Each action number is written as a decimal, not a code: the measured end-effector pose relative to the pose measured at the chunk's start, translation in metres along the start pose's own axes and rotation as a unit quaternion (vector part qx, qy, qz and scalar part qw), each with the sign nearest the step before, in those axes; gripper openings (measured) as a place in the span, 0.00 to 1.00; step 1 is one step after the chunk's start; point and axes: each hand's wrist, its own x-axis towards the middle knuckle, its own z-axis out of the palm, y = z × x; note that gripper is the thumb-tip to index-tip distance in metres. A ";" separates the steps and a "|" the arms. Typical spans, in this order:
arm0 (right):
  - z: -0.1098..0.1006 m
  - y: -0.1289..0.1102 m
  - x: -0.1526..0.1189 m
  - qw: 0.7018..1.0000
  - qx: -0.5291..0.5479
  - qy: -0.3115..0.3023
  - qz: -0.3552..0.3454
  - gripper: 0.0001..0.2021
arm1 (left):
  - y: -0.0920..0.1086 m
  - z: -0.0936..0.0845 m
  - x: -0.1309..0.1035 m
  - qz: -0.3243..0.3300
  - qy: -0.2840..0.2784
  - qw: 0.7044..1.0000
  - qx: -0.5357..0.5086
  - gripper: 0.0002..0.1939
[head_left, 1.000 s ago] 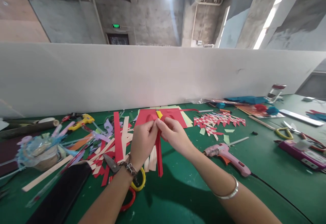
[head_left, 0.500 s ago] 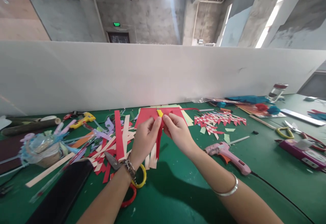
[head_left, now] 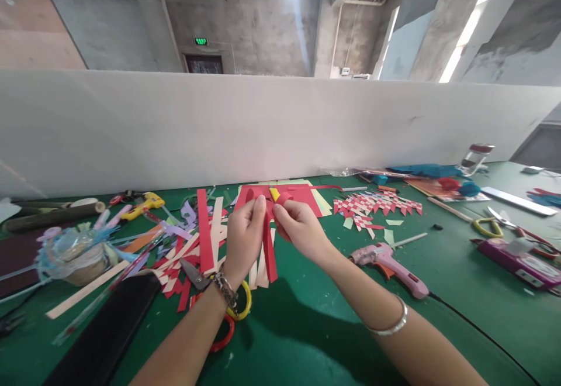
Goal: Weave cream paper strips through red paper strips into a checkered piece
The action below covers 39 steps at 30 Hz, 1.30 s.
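Note:
Both hands are raised side by side over the green table. My left hand (head_left: pixel 246 231) pinches a folded red paper strip (head_left: pixel 269 251), which hangs down between the hands. The fingers of my right hand (head_left: pixel 300 222) are closed on a looped part of the red strip. Behind the hands lie a red sheet (head_left: pixel 311 199) and a small yellow object (head_left: pixel 274 193). Pale strips (head_left: pixel 263 272) lie below the hands. Scissors with red and yellow handles (head_left: pixel 246 307) are partly hidden under my left wrist.
A pink glue gun (head_left: pixel 401 272) with a black cord lies at right, near a woven red-and-white piece (head_left: pixel 377 204). Cut strips (head_left: pixel 205 231), a yellow glue gun (head_left: pixel 146 206) and a black object (head_left: pixel 109 321) are at left. A purple box (head_left: pixel 517 263) sits far right.
My left hand has turned more upright and moved slightly left. The hands are a little farther apart, and the red strip shows more openly, with loops at the fingers.

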 end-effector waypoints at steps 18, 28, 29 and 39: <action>0.000 0.001 -0.002 0.999 0.008 -0.021 -0.042 0.18 | 0.002 0.000 -0.004 -0.010 -0.024 1.000 0.004 0.20; 0.001 -0.003 -0.001 0.999 0.043 -0.025 -0.016 0.17 | -0.001 -0.002 -0.003 -0.021 -0.046 0.999 0.016 0.19; 0.001 -0.003 -0.001 0.999 0.041 -0.024 -0.018 0.17 | -0.001 -0.002 -0.003 -0.021 -0.047 0.999 0.017 0.19; -0.002 -0.003 0.000 0.998 0.042 -0.036 -0.014 0.18 | -0.002 -0.002 -0.001 -0.016 -0.045 0.999 0.004 0.18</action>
